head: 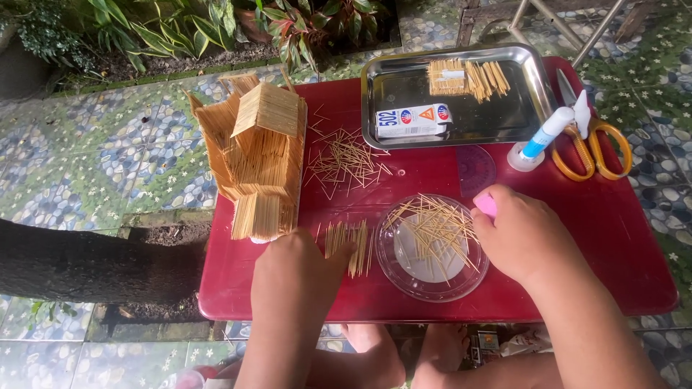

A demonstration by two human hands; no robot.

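My left hand rests on the red table, its fingers touching a small row of toothpicks laid side by side. My right hand is closed around a small pink object just right of a clear round dish that holds a loose pile of toothpicks. A model house of toothpicks stands at the table's left. More loose toothpicks lie scattered in the table's middle.
A steel tray at the back holds a toothpick panel and a small glue box. A glue bottle and yellow-handled scissors lie at the right. Plants, patterned floor tiles and a dark log surround the table.
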